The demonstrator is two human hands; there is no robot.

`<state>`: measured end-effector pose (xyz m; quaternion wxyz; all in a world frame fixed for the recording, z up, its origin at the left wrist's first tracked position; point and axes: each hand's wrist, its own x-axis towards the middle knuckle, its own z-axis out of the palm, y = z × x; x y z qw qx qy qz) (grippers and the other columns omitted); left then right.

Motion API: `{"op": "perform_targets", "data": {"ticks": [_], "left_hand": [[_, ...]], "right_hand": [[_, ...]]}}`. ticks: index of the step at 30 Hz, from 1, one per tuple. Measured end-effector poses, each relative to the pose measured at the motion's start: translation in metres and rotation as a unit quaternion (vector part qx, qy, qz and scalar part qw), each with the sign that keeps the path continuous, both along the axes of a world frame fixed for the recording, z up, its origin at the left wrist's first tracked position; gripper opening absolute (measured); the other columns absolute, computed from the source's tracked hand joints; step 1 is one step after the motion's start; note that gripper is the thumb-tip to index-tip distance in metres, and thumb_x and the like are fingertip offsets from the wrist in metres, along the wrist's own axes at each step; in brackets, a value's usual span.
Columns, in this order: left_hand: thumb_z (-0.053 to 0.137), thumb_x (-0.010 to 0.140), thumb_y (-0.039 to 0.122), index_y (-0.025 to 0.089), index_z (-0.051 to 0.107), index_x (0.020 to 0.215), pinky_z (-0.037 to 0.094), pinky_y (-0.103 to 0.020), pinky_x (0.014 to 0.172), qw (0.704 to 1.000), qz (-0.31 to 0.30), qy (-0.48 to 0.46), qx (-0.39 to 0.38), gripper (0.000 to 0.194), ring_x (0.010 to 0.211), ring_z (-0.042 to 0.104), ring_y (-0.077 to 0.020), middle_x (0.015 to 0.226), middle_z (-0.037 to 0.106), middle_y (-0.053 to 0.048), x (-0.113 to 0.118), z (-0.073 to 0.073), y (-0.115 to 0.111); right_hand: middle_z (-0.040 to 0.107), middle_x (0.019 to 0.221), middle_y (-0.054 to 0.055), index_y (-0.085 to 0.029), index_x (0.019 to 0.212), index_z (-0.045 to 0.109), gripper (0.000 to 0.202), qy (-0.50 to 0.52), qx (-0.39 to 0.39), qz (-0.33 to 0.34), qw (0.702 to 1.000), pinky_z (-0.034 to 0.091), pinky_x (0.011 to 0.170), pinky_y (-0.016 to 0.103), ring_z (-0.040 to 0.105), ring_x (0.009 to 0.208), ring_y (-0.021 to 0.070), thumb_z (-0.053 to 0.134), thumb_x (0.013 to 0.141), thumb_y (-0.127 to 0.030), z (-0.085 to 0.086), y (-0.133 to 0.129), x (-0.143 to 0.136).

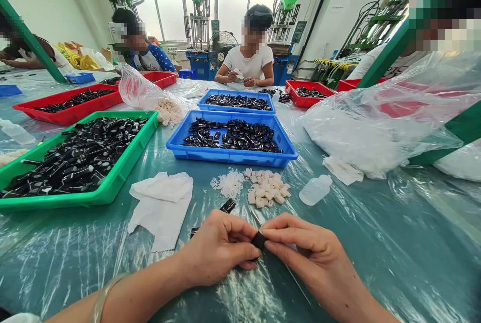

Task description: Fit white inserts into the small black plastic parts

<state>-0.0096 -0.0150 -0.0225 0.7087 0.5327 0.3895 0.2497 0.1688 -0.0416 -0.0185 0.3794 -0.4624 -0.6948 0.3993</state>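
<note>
Between my two hands is a small black piece (pixel 259 241). My left hand (pixel 221 248) pinches it from the left, fingers curled behind it. On its right side the thumb and fingertips of my right hand (pixel 306 245) are pressed together. A thin metal rod (pixel 296 283) lies on the table, passing under my right hand. Just beyond my left hand lies another black piece (pixel 228 206). Small white bits (pixel 230 184) and a pile of cream-coloured pieces (pixel 267 188) sit ahead of my hands.
A blue tray (pixel 233 154) of black pieces stands ahead, another blue tray (pixel 236 107) behind it. At left are a green tray (pixel 108 193) and a white cloth (pixel 165 210). A clear bottle (pixel 314 190) and plastic bag (pixel 368 132) lie right. Several people sit around the table.
</note>
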Motion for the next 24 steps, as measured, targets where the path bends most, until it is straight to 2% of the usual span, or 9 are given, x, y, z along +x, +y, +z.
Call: {"op": "perform_targets", "data": {"ticks": [5, 10, 15, 19, 22, 24], "left_hand": [[0.063, 0.067, 0.016, 0.01, 0.072, 0.084, 0.048, -0.025, 0.06, 1.0, 0.012, 0.005, -0.003, 0.02, 0.056, 0.057, -0.0111, 0.061, 0.062, -0.004, 0.001, -0.001, 0.0], [0.064, 0.066, 0.018, 0.01, 0.071, 0.081, 0.049, -0.024, 0.059, 1.0, 0.006, 0.004, -0.01, 0.018, 0.056, 0.058, -0.0116, 0.059, 0.062, -0.004, 0.001, -0.003, 0.001], [0.067, 0.065, 0.02, 0.009, 0.068, 0.078, 0.047, -0.02, 0.055, 1.0, 0.021, -0.014, -0.013, 0.017, 0.055, 0.06, -0.0108, 0.059, 0.064, -0.004, -0.002, 0.001, 0.007], [0.07, 0.064, 0.025, 0.01, 0.066, 0.081, 0.049, -0.021, 0.056, 0.994, 0.113, -0.006, -0.012, 0.022, 0.059, 0.064, -0.0132, 0.069, 0.068, -0.007, -0.009, 0.007, 0.016], [0.07, 0.065, 0.028, 0.011, 0.066, 0.082, 0.049, -0.018, 0.055, 0.986, 0.164, -0.028, -0.014, 0.025, 0.061, 0.065, -0.0131, 0.074, 0.069, -0.007, -0.015, 0.008, 0.022], [0.068, 0.067, 0.03, 0.011, 0.066, 0.083, 0.049, -0.017, 0.053, 0.984, 0.173, -0.046, -0.016, 0.024, 0.062, 0.065, -0.0129, 0.076, 0.068, -0.008, -0.016, 0.007, 0.024]], "right_hand": [[0.064, 0.085, 0.002, -0.029, 0.088, 0.072, 0.018, 0.03, -0.036, -0.009, 0.999, 0.048, 0.069, 0.026, 0.06, 0.078, 0.0156, 0.06, 0.078, -0.021, -0.003, -0.001, -0.003], [0.062, 0.084, 0.002, -0.027, 0.082, 0.072, 0.016, 0.058, -0.03, -0.011, 0.998, 0.048, 0.07, 0.026, 0.059, 0.077, 0.0149, 0.058, 0.079, -0.02, -0.006, -0.001, -0.005], [0.063, 0.092, 0.003, -0.027, 0.096, 0.069, 0.02, 0.042, -0.002, 0.006, 0.999, 0.048, 0.074, 0.028, 0.06, 0.083, 0.0156, 0.055, 0.082, -0.023, -0.005, 0.001, -0.003], [0.064, 0.094, 0.006, -0.022, 0.098, 0.066, 0.02, -0.073, 0.082, -0.047, 0.993, 0.049, 0.073, 0.029, 0.061, 0.084, 0.017, 0.051, 0.084, -0.025, -0.003, 0.011, -0.003], [0.064, 0.094, 0.007, -0.019, 0.093, 0.065, 0.021, -0.237, 0.176, -0.039, 0.955, 0.048, 0.072, 0.03, 0.06, 0.085, 0.0173, 0.045, 0.085, -0.018, -0.002, 0.027, -0.008], [0.065, 0.09, 0.007, -0.019, 0.087, 0.065, 0.02, -0.301, 0.197, -0.037, 0.932, 0.045, 0.074, 0.033, 0.058, 0.085, 0.0188, 0.046, 0.083, -0.013, -0.004, 0.04, -0.014]]}}
